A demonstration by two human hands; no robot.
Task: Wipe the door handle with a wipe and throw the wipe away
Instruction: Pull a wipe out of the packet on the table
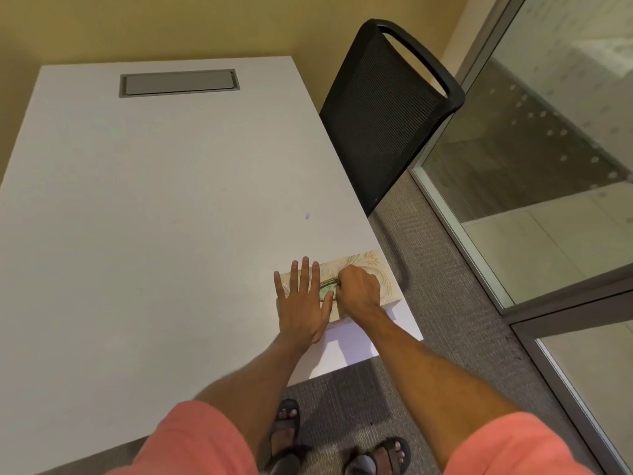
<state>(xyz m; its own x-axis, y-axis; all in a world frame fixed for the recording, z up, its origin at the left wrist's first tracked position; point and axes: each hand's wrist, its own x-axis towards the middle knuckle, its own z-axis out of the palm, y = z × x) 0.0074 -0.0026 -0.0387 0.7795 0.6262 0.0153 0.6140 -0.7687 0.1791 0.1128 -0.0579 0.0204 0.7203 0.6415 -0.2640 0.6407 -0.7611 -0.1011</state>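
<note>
My left hand (301,303) lies flat, fingers spread, on the tissue box (363,265) at table (137,200) edge | right hand (359,286) fingers bunched at its slot, wipe hidden | black chair (383,111) beside the table.

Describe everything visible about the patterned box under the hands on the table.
The flat rectangular cardboard tissue box, cream with a pale leafy print, lies flat near the right front corner of the white table. Its top has an oval, green-rimmed opening. The left hand rests flat with spread fingers on the box's left part, as if steadying it. The right hand is curled at the opening, fingertips reaching in. No wipe is visibly pulled out. The near side wall looks plain white.
</note>
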